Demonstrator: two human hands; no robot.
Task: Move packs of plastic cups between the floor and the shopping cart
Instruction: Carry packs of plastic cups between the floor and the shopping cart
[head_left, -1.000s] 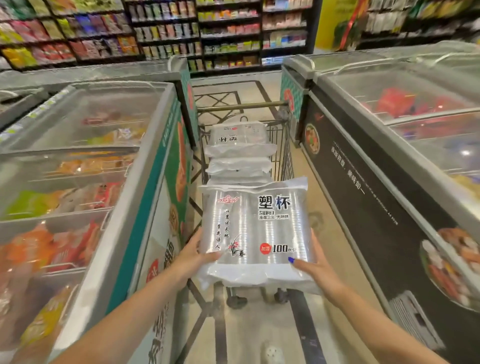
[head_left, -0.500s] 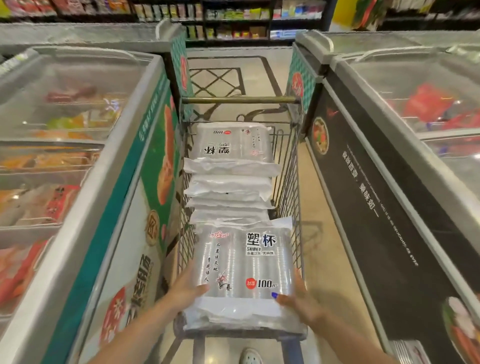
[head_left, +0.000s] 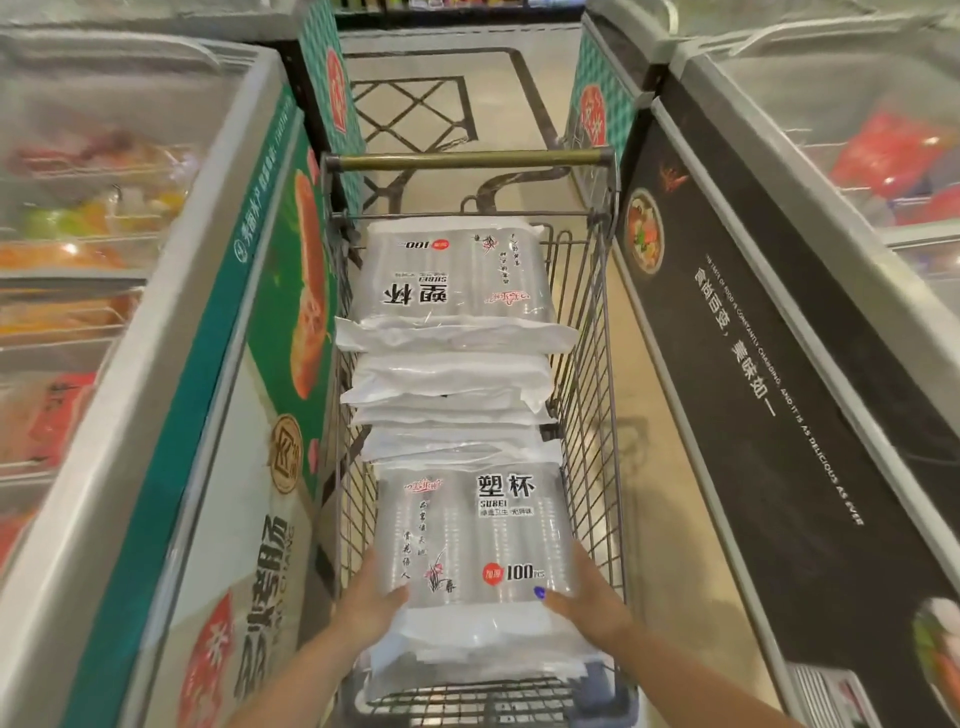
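supermarket aisle, narrow, walled by two long chest freezers: the left freezer (head_left: 156, 364) with a green and white printed side, the right freezer (head_left: 779, 364) with a black printed side, both under sliding glass lids with blurred frozen goods beneath. tan tiled floor (head_left: 457, 104) with a dark lattice pattern runs between them.

the shopping cart (head_left: 592, 364) fills most of that gap. its left wire wall sits just beside the left freezer's side, nearly touching; on the right a strip of bare floor shows between the cart and the black panel. the cart handle (head_left: 467, 158) lies at the far end, with open floor beyond it.

inside the basket, packs of plastic cups (head_left: 457, 280) are stacked in a sloping pile at the far end, the top one face up with its print reading away from the camera. the pile spans nearly the whole basket width.

at the near end, the held pack (head_left: 478, 530) lies flat inside the cart, its far edge touching the pile, its near edge hanging just over the cart's near rim. the left hand (head_left: 371, 597) grasps its left side, thumb on top. the right hand (head_left: 587, 597) grasps its right side, a blue-nailed thumb pressed on the front.
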